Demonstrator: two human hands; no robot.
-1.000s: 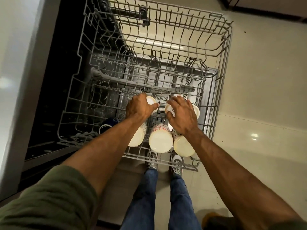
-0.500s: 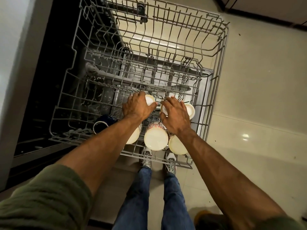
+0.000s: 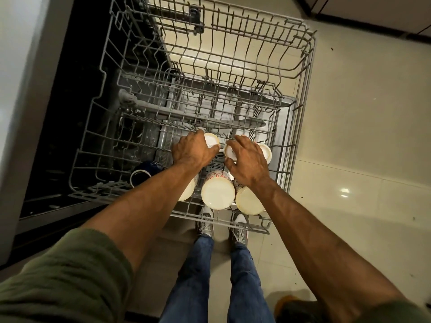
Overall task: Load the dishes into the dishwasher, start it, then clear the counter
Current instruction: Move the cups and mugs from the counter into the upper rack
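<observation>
Two upturned cream mugs were gripped inside the pulled-out rack (image 3: 93, 191), toward its near right corner. The left-hand mug (image 3: 211, 141) was clasped from above by the left hand (image 3: 193, 153), whose fingers were curled round it. The right-hand mug (image 3: 266, 153) was grasped in the same way by the right hand (image 3: 247, 160). Three further mugs (image 3: 218, 193) were stood base-up in a row along the rack's near edge. A dark blue mug (image 3: 142, 174) was lodged toward the near left corner.
</observation>
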